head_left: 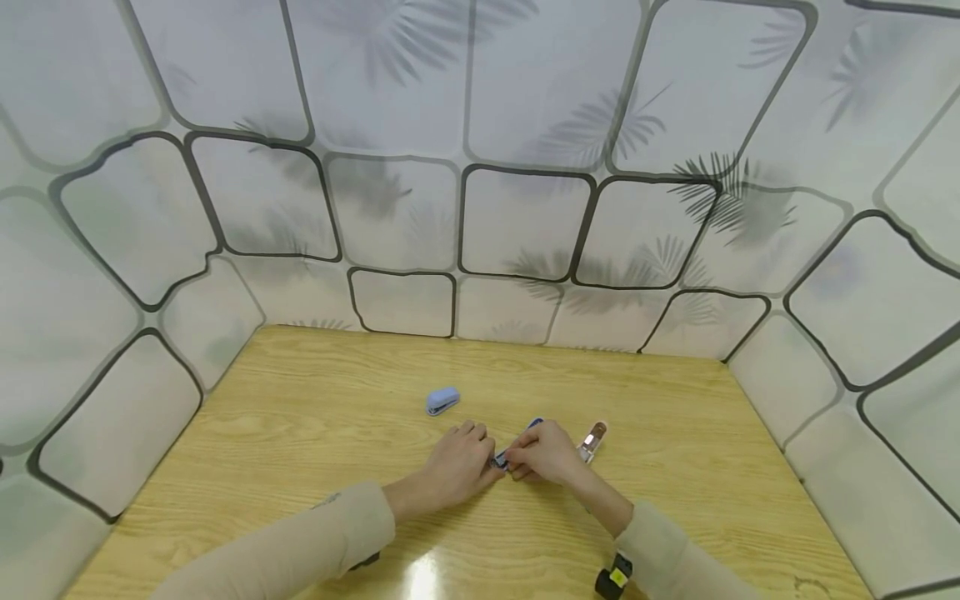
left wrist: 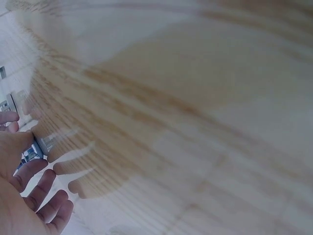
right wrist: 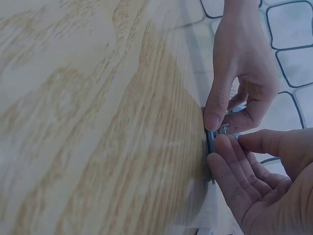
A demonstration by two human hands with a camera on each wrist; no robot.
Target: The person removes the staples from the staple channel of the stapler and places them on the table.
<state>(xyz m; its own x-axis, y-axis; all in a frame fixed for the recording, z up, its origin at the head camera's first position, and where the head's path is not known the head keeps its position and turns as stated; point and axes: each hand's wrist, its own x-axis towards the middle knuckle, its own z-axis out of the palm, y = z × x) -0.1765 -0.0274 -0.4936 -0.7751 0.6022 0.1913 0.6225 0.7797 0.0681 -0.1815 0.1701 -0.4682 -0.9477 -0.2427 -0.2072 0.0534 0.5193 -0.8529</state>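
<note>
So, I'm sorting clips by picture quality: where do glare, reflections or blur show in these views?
Head view: a bright glare patch on the table near the bottom edge; left wrist view: pale sheen over much of the table, which looks soft, with finger-shaped dark patches beside the left hand; right wrist view: sheen too, and the small thing by the right hand looks unclear.

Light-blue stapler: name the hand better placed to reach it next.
Probably the left hand: nearer the light-blue stapler than the right hand, though both handle the blue stapler.
</note>
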